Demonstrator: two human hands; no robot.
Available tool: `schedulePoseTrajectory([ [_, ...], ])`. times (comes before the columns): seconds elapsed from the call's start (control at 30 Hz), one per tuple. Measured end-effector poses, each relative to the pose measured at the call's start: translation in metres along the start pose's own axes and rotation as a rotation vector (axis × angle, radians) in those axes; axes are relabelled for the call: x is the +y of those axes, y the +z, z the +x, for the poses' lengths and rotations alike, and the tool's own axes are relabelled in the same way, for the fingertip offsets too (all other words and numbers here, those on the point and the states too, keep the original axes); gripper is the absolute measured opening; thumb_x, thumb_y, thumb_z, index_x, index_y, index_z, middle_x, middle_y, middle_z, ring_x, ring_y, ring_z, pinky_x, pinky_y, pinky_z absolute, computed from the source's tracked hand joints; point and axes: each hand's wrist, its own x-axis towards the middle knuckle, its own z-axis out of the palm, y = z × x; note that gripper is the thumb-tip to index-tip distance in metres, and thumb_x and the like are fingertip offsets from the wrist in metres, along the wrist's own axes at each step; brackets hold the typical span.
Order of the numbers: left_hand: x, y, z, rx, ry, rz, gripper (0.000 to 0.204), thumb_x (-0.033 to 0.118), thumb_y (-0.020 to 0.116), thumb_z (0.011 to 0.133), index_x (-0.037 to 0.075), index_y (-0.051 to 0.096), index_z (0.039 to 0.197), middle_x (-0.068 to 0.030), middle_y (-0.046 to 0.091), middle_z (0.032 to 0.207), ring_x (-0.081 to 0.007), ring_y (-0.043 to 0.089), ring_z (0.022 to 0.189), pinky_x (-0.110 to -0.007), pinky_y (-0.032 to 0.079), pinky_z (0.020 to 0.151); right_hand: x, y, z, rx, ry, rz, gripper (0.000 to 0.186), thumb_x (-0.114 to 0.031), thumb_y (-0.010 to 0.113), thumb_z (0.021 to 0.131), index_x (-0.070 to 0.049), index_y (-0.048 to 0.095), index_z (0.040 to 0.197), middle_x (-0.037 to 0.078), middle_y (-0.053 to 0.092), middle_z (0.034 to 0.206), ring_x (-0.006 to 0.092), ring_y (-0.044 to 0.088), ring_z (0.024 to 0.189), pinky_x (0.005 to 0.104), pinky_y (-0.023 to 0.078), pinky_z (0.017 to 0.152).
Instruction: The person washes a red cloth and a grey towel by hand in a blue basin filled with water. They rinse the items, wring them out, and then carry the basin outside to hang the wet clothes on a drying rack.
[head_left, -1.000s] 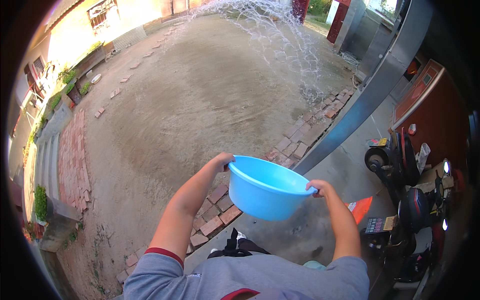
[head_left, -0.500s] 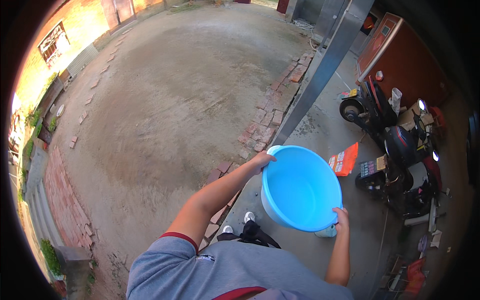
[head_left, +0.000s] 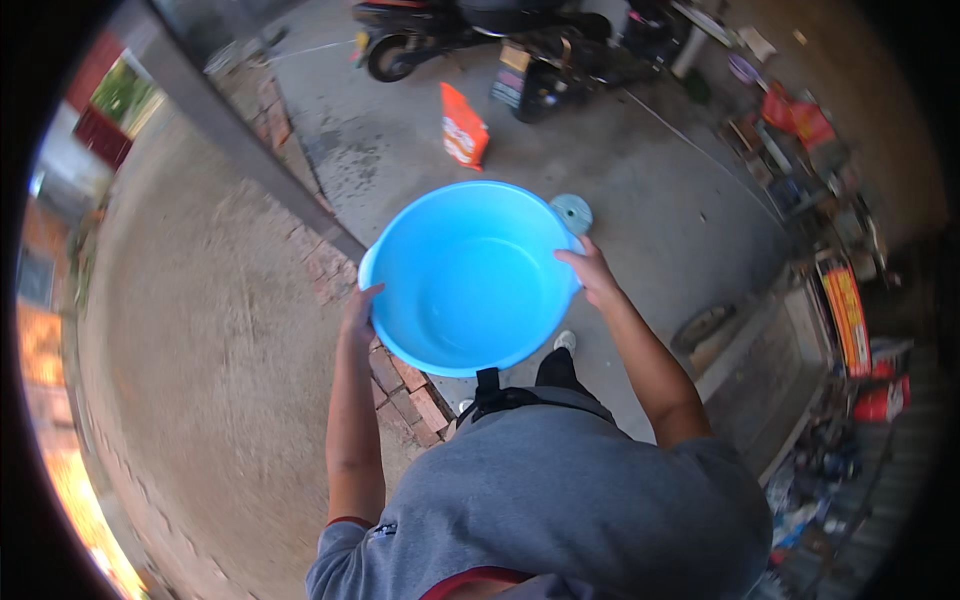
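Holds blue plastic basin (head_left: 478, 290) out in front, by opposite edges, in clamped left grip (head_left: 358, 312) and right grip (head_left: 592, 274). Could drop basin through slip on smooth plastic, bump metal post (head_left: 262, 168) by swinging wide, or stumble on brick edging (head_left: 406, 396) from blocked view.

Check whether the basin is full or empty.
Empty: the basin opens toward the camera, showing its bare blue bottom and inner wall. Whether it is damp, I cannot tell.
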Motion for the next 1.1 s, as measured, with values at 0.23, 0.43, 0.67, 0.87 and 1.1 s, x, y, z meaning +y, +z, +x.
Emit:
schedulePoseTrajectory([
  [0.23,0.001,0.068,0.055,-0.015,-0.301,0.249,0.075,0.021,0.065,0.075,0.003,0.029,0.138,-0.0186,0.044,0.131,-0.0383,0.047,0.116,-0.051,0.040,0.099,-0.013,-0.078,0.031,-0.034,-0.050,0.062,0.048,-0.030,0.070,0.078,-0.002,0.053,0.113,0.010,0.060,0.102,0.0176,0.058,0.093,0.0313,0.047,0.078],
  [0.43,0.030,0.177,0.138,-0.004,-0.381,0.241,0.071,0.013,0.062,0.071,0.004,0.032,0.136,-0.0179,0.044,0.130,-0.0378,0.045,0.118,-0.055,0.039,0.099,-0.051,-0.217,0.105,0.018,-0.027,0.150,0.052,-0.037,0.065,0.083,-0.004,0.050,0.120,0.012,0.060,0.101,0.0135,0.059,0.079,0.0273,0.049,0.064],
  [0.67,-0.050,0.272,0.273,0.465,-0.340,0.038,0.029,0.002,0.062,0.064,0.008,0.055,0.091,-0.0034,0.059,0.080,-0.0179,0.060,0.066,-0.027,0.053,0.054,0.145,-0.472,0.152,0.521,0.284,-0.230,0.026,-0.029,0.062,0.079,-0.004,0.061,0.089,0.012,0.067,0.082,0.0245,0.065,0.074,0.0347,0.051,0.066],
  [0.87,-0.065,0.411,0.378,0.622,-0.372,0.020,0.021,0.011,0.062,0.065,0.006,0.047,0.078,-0.0101,0.049,0.082,-0.0186,0.050,0.058,-0.025,0.047,0.045,0.319,-0.585,0.023,0.600,1.017,-0.213,0.017,-0.013,0.055,0.082,-0.007,0.053,0.066,0.007,0.050,0.055,0.0163,0.049,0.043,0.0321,0.040,0.036],
  [1.1,-0.073,0.557,0.559,0.540,-0.388,0.088,0.021,0.018,0.062,0.073,0.010,0.049,0.089,-0.0119,0.045,0.093,-0.0192,0.049,0.065,-0.027,0.044,0.044,0.293,-0.531,0.016,0.911,1.133,0.767,0.015,-0.016,0.053,0.087,-0.007,0.055,0.099,0.013,0.062,0.078,0.0253,0.061,0.063,0.0424,0.054,0.058],
])
